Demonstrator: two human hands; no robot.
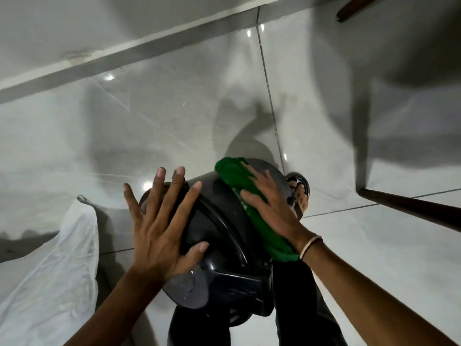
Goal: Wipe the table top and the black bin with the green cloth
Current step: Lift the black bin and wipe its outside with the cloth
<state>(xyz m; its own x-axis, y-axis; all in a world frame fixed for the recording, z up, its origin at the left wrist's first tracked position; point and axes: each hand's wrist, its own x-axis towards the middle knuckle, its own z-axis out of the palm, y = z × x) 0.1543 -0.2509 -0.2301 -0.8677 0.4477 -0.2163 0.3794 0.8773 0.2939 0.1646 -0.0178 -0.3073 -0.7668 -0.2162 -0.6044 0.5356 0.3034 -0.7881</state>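
Observation:
The black bin (224, 245) is tipped on its side low in the middle of the head view, above the pale tiled floor. My left hand (162, 228) lies flat against its lid side with the fingers spread, steadying it. My right hand (272, 201) presses the green cloth (237, 176) against the bin's rounded wall, fingers spread over the cloth. One end of the cloth sticks out past my fingertips, the other hangs under my wrist. The table top is out of view.
A dark wooden table leg (411, 208) slants in from the right edge. White fabric (50, 270) lies at the lower left. My foot in a sandal (299, 193) stands just right of the bin. A wall skirting (124, 53) runs across the top.

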